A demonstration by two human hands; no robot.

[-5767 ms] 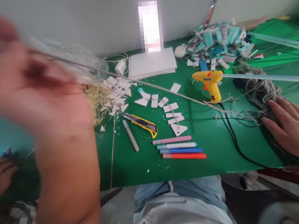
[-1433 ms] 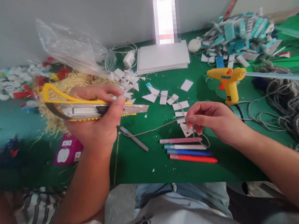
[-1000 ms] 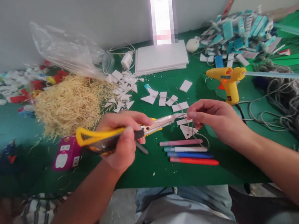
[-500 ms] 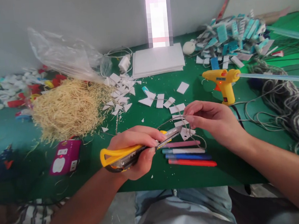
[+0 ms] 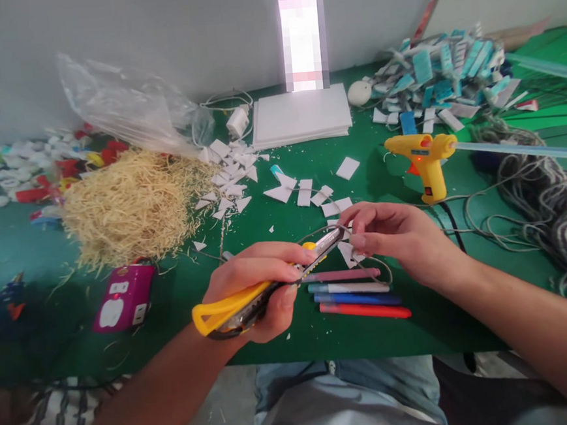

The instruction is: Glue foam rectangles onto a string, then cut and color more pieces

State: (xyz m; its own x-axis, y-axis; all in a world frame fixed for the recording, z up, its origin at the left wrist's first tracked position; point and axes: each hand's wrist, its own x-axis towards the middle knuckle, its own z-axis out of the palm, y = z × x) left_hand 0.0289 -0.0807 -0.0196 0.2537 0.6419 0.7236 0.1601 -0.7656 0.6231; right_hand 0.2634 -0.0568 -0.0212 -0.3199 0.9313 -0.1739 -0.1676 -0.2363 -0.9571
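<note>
The left hand (image 5: 257, 286) is clenched round a yellow utility knife (image 5: 250, 293), its long axis slanting up and right, metal blade tip meeting the thin grey string (image 5: 321, 229) that the right hand (image 5: 398, 239) pinches in its fingers just above the green desk (image 5: 273, 331). Four slim markers (image 5: 356, 292) lie parallel below. Farther back sit a straw heap (image 5: 130, 205), white foam scraps (image 5: 231, 171), a glue gun (image 5: 424, 162) and a crumpled clear plastic bag (image 5: 123, 110), contents unclear.

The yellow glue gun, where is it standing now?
In the head view, the glue gun stands on the green table, right of centre, beyond the right hand, beside the grey yarn.
</note>
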